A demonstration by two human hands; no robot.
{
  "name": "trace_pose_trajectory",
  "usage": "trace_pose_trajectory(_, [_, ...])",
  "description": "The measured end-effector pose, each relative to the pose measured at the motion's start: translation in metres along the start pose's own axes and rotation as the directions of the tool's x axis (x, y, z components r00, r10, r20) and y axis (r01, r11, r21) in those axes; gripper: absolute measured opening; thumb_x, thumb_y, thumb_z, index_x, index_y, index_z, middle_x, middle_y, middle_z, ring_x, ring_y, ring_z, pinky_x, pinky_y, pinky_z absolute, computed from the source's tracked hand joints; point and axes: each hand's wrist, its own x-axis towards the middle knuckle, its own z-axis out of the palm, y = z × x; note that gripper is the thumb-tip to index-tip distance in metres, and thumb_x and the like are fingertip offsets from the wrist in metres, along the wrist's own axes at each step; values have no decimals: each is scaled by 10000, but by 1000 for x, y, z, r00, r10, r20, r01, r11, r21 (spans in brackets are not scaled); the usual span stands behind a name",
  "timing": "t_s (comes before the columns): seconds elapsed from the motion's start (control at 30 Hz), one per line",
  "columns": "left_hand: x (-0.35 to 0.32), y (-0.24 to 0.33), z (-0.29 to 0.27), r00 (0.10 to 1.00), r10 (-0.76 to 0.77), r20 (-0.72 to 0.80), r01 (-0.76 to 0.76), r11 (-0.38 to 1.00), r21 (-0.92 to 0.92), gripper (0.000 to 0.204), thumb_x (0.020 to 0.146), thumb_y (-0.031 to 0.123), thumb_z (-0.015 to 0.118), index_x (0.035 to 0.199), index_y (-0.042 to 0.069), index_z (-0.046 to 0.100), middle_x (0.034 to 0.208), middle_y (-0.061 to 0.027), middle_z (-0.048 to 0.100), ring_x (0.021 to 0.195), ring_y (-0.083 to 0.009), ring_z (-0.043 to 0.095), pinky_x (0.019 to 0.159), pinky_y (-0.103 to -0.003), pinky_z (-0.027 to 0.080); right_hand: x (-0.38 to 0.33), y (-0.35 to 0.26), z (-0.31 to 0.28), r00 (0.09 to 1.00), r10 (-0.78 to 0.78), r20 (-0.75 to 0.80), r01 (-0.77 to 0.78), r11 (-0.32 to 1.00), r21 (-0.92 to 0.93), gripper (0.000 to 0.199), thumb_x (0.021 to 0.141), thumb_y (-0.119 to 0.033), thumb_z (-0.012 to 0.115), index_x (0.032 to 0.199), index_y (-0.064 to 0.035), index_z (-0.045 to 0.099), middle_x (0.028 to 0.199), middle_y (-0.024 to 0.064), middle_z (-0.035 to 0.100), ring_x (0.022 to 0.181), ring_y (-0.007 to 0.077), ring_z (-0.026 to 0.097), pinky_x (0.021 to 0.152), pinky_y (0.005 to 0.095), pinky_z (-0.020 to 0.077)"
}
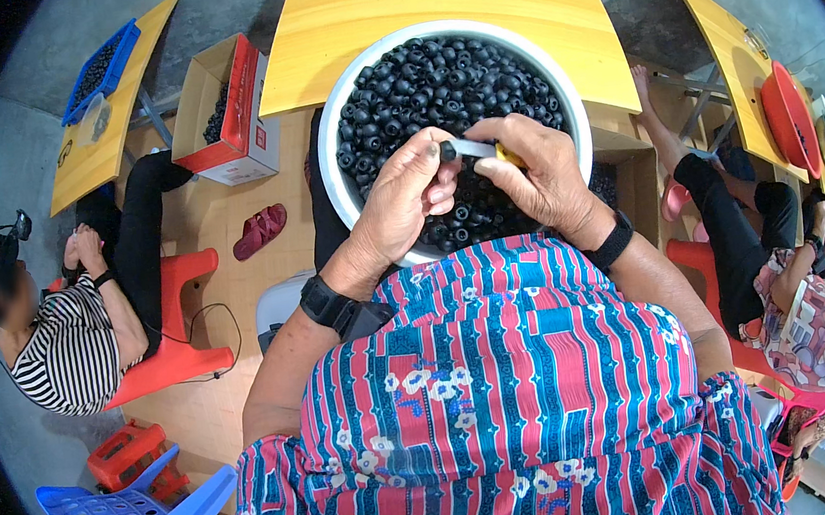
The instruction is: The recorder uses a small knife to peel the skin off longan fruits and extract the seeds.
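Right now my left hand (404, 198) pinches a small black piece (448, 150) in closed fingertips, while my right hand (545, 175) is closed around a short yellow-handled tool (484, 150) pushed against it, just above the white basin (330, 125) of black pieces on my lap. If my grip slackens, the piece could slip, and the tool might jab my fingers.

Two cardboard boxes on the floor

An open cardboard carton (221, 112), brown with a red side panel, stands on the floor left of the yellow table (426, 5), tilted and holding small dark round pieces. A second open brown box (626, 180) sits under the table's right edge, partly hidden; its contents look dark too. No signs or screens show.
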Motion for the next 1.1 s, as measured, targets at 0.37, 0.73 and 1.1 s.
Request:
trace_pose_trajectory(0.37, [0, -1, -4, 1000, 10, 28, -10, 1000, -7, 267, 1040, 323, 403, 1033, 80, 512, 794, 26, 422, 637, -41, 355, 546, -175, 311, -3, -2, 1, 998, -53, 38, 53, 998, -17, 234, 817, -280, 704, 940, -94, 631, 744, 80, 552, 677, 283, 608, 592, 384, 484])
trace_pose_trajectory(0.73, [0, 1, -2, 997, 10, 79, -10, 1000, 0, 282, 1035, 356, 408, 995, 95, 505, 787, 33, 411, 638, -30, 345, 549, -172, 307, -3, -1, 1, 998, -63, 2, 63, 996, -55, 222, 817, -269, 701, 943, -98, 637, 740, 82, 546, 673, 283, 609, 581, 387, 486])
trace_pose_trajectory(1.1, [0, -1, -7, 993, -8, 121, 7, 1000, 7, 289, 1016, 357, 451, 1032, 71, 490, 817, 31, 393, 662, -46, 340, 581, -186, 314, 1, 5, 5, 998, -4, -68, 0, 999, -52, 181, 847, -239, 672, 920, -76, 641, 754, 107, 571, 704, 313, 604, 618, 395, 485])
